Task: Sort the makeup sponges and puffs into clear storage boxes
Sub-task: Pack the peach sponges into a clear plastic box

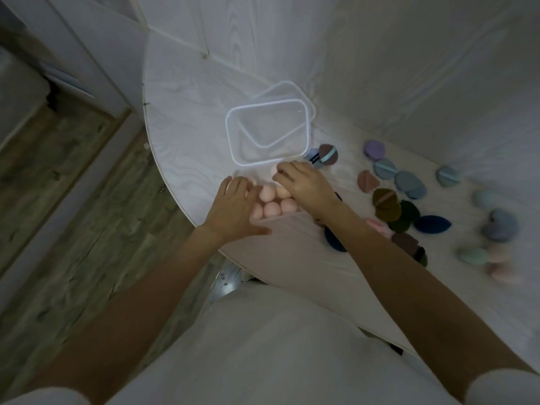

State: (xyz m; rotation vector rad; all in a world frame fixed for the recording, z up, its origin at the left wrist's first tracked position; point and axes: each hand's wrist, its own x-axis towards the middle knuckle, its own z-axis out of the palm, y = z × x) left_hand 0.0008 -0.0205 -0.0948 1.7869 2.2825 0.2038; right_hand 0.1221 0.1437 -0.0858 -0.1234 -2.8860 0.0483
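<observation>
Head view looks down on a white wood-grain table (187, 92) with a curved near-left edge; wooden flooring (73, 185) shows at far left. The left hand (233, 209) lies flat with its fingers spread wide, resting beside and partly over a cluster of peach makeup sponges (271, 204) that sits near the table's edge. Just beyond the cluster stands an empty clear storage box (233, 135), and its clear lid (306, 97) lies tucked partly under the box's far-right side. The right hand (304, 185) hovers over the right side of the cluster with its fingers curled down, pinching one peach sponge (276, 169) at the fingertips, close to the near rim of the box. Just right of the box lies a brown puff (328, 154) with a light blue strap. Farther right, well apart from the box, flat puffs in purple, blue, brown, olive, dark green and navy are scattered in a loose pile (391, 200). At the far right, blurred egg-shaped sponges in teal, blue, purple and pink (493, 229) lie spread out.
</observation>
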